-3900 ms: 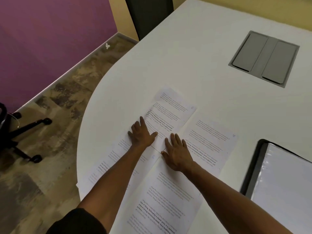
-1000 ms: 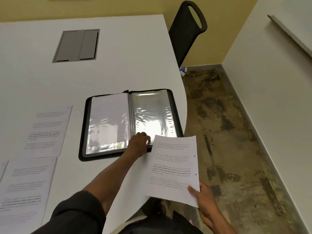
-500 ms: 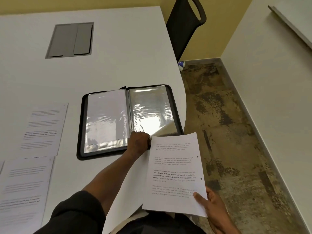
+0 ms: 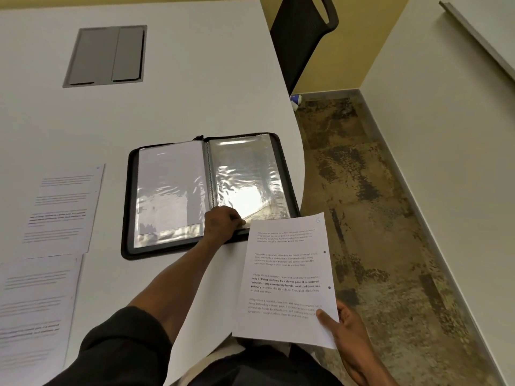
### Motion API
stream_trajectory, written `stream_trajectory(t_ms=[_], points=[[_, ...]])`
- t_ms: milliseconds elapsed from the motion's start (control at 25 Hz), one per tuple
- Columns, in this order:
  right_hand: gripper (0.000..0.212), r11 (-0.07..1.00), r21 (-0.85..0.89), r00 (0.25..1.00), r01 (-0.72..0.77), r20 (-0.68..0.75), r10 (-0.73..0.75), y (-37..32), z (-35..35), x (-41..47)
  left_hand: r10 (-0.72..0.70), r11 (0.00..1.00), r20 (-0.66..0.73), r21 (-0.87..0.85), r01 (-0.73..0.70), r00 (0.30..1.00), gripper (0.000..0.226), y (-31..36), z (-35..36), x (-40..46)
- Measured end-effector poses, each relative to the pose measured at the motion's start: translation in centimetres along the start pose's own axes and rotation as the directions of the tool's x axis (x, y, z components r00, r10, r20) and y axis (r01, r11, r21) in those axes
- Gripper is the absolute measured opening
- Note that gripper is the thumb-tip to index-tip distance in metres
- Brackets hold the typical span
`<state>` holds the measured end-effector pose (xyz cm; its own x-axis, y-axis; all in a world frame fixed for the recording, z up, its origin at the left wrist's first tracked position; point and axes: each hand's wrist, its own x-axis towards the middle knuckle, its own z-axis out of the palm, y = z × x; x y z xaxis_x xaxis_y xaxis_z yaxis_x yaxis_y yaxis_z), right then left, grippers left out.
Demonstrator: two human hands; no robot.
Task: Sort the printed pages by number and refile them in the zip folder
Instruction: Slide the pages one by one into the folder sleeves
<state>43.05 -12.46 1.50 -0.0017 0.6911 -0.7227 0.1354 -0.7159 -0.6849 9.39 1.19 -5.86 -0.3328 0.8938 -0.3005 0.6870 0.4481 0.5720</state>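
Head view: a black zip folder (image 4: 211, 196) lies open on the white table (image 4: 195, 79), near the table's curved right edge, with shiny plastic sleeves on both sides. The left hand (image 4: 223, 225) reaches across to the near edge of the folder, by the spine; its fingers are curled and pinch the lower corner of the right-hand plastic sleeve (image 4: 248, 179), which is lifted a little there. The right hand (image 4: 345, 338) is lower right, off the table and over the floor; its thumb lies on top of a printed page (image 4: 287, 277) at the lower right corner, the fingers underneath, so it pinches the sheet. This page hangs in the air just beside the left hand, its top edge overlapping the folder's near right corner; a faint "6" shows at its top right corner. Two more pages (image 4: 61, 210) lie flat on the table left of the folder, well apart from both hands. A grey hatch (image 4: 106, 55) sits in the table further back, and a black chair (image 4: 303, 32) stands beyond the table edge.
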Motion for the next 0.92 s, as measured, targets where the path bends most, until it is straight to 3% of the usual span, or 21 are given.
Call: stream_trajectory(t_ms=[200,400,560,920], points=[[0.026,0.999,-0.049,1.000,0.015,0.004,-0.015,-0.6,2.1,0.3,0.076,0.994,-0.001,0.085,-0.075,0.997,0.008,0.3,0.1,-0.2],[0.026,0.977,-0.191,0.996,0.091,0.032,-0.087,-1.3,3.5,0.1,0.247,0.929,-0.039,0.295,-0.225,0.968,0.015,0.3,0.7,-0.5],[0.025,0.956,-0.259,0.985,0.140,-0.057,-0.160,-1.2,2.6,-0.6,0.244,0.930,-0.048,0.295,-0.219,0.969,0.014,0.1,1.1,-0.5],[0.026,0.951,-0.288,0.983,0.116,-0.104,-0.151,-0.3,1.9,-1.3,0.238,0.938,-0.063,0.274,-0.212,0.969,0.012,0.1,1.7,-0.6]])
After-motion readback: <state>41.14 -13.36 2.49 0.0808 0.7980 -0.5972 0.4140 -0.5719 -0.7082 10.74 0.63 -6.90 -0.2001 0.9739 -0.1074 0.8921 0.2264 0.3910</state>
